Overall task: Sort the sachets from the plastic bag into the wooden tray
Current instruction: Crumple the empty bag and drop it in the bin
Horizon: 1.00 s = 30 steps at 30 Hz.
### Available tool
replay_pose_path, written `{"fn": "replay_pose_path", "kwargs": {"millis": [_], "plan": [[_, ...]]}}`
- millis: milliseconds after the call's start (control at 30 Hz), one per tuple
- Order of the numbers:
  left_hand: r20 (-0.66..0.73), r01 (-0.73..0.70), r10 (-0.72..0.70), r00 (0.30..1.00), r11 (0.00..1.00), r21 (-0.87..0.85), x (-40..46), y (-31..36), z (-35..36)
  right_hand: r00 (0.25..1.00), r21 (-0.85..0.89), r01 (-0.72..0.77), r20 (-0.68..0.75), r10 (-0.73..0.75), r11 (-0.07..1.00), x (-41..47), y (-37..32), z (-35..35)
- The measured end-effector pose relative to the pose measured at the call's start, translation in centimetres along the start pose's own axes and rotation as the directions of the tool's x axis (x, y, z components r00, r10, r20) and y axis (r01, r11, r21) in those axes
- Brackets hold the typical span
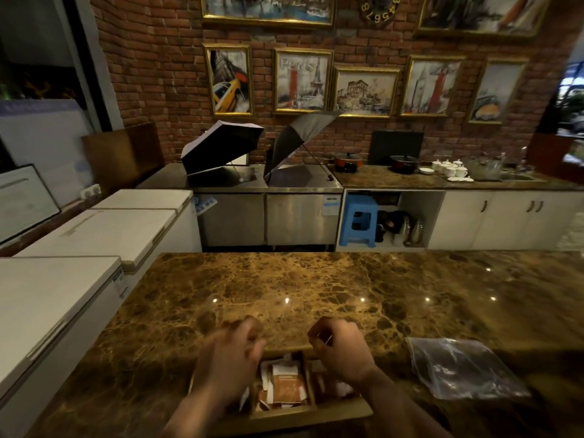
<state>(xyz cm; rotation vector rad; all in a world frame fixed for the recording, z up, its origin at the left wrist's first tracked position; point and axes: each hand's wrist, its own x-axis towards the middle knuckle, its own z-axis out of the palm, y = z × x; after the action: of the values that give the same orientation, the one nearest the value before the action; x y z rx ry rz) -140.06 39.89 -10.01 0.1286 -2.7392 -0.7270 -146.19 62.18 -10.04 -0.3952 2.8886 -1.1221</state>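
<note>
A wooden tray (281, 414) with compartments sits at the near edge of the marble counter. Its middle compartment holds brown and white sachets (286, 387); more lie in the right compartment (331, 388). My left hand (230, 352) hovers blurred over the tray's left part, fingers curled; what it holds cannot be made out. My right hand (339, 346) is above the tray's far right corner, fingers closed on what looks like a small brown sachet (319, 335). A clear plastic bag (458, 368) lies flat on the counter to the right.
The brown marble counter (316, 289) stretches ahead and to the right. White chest freezers (63, 295) stand along the left. Behind are a steel counter with two open umbrellas (221, 147) and a blue stool (358, 221).
</note>
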Motion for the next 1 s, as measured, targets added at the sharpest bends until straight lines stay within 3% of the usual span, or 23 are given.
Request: {"fn": "replay_pose_path", "kwargs": {"millis": [100,300,500,600,800,1000], "plan": [[-0.015,-0.042,0.042,0.999,0.999,-0.03,1.8,3.7,1.4,0.997,0.013,-0.054,-0.048,0.054,0.998,-0.6,2.5,-3.5],[0.103,-0.071,0.076,0.992,0.996,-0.057,2.9,11.6,6.3,0.975,-0.029,-0.139,-0.177,0.132,0.99,-3.2,9.2,-11.2],[0.281,-0.071,0.085,0.956,0.996,-0.057,2.1,18.2,10.8,0.886,-0.041,-0.361,-0.327,0.329,0.932,-6.6,15.9,-16.7],[0.324,-0.131,0.139,0.936,0.99,-0.047,1.6,21.2,12.6,0.851,-0.071,-0.415,-0.382,0.36,0.907,-8.7,19.1,-19.0],[0.412,-0.2,0.2,0.889,0.979,-0.043,0.4,24.6,16.1,0.879,-0.107,-0.41,-0.31,0.361,0.906,-11.6,24.1,-21.3],[0.434,-0.349,0.319,0.843,0.937,-0.012,-0.4,25.5,19.2,0.919,-0.201,-0.389,-0.147,0.365,0.899,-12.2,27.0,-21.1]]}}
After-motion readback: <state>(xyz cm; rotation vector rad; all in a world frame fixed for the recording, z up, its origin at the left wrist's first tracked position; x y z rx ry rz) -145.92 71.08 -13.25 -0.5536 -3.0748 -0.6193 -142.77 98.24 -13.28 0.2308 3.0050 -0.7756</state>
